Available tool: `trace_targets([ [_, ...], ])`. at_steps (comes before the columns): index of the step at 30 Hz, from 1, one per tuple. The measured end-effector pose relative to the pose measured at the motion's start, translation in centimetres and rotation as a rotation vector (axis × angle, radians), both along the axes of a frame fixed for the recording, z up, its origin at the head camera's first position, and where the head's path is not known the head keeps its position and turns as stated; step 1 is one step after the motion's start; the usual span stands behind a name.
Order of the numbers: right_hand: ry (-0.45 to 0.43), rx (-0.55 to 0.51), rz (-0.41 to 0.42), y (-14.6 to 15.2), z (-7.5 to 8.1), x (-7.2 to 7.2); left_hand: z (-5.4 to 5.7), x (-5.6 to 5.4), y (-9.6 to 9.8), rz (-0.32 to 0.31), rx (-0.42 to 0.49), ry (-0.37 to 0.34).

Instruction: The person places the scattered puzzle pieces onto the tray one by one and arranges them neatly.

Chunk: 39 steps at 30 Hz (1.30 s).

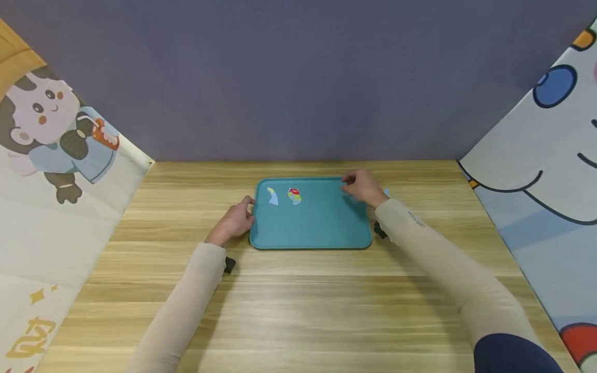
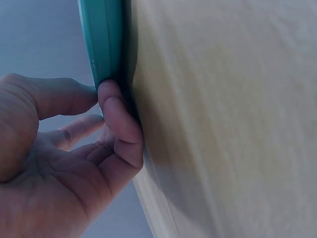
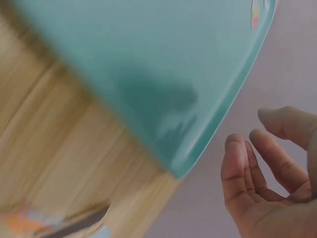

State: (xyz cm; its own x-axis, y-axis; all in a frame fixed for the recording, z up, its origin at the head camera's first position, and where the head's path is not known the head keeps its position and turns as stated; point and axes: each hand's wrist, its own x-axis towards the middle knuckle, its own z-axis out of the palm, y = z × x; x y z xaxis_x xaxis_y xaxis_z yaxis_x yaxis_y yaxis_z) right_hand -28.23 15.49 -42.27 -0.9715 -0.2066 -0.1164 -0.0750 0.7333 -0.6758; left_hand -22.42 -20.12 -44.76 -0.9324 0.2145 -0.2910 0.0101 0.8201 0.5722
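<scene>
Tray (image 1: 310, 225), teal and rectangular with rounded corners and a raised rim, lies on the wood-grain worktop (image 1: 303, 311), near its far side and in front of the wall (image 1: 303, 83). Two small flat pieces lie on it, well apart from the right hand: toward the far left corner, a slim, curved piece (image 1: 273, 197) in pale blue with a yellowish tip, and just to its right, a more rounded piece (image 1: 294, 195) in red, yellow and grey. The two do not touch.

The left hand (image 1: 233, 220) grasps the tray by its left edge; in the left wrist view the thumb meets the rim and a bent finger reaches under it. The right hand (image 1: 363, 187) is above the far right corner of the tray, its fingers loosely bent and released, with a gap between thumb and fingertips and nothing held. Its shadow falls on the tray.

A small light-blue piece (image 1: 386, 191) shows beside the right wrist, partly hidden by the arm. Low in the right wrist view, orange, blue and dark patches (image 3: 29, 220) on the worktop are too blurred to identify. Both arms wear beige sleeves (image 1: 186, 305), the right one bearing dark lettering. On the left stands a panel with a cartoon figure (image 1: 53, 111); on the right, another with a large white cartoon face (image 1: 517, 160).
</scene>
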Motion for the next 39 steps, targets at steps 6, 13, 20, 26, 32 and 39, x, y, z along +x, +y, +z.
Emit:
trace_targets([
  [6, 0.045, 0.004, -0.019, 2.5, -0.2, 0.1, 0.0, 0.1, -0.2, -0.002, 0.001, 0.001],
  [13, 0.033, 0.019, -0.08, 4.6, -0.9, 0.4, -0.1, 0.2, -0.2, 0.009, 0.0, -0.008],
  [20, 0.017, 0.051, -0.17, 6.7, -1.8, 0.7, -0.1, 0.1, -0.3, 0.001, -0.006, -0.012],
  [26, 0.09, 0.11, -0.246, 8.2, -2.4, 1.0, 0.0, 0.1, -0.1, -0.006, -0.009, 0.0],
  [32, 0.094, 0.187, -0.245, 8.7, -2.7, 1.2, 0.1, 0.1, -0.1, -0.012, -0.007, 0.013],
  [39, 0.057, 0.203, -0.252, 8.3, -2.7, 1.3, 0.4, 0.3, 0.1, -0.02, -0.005, 0.027],
])
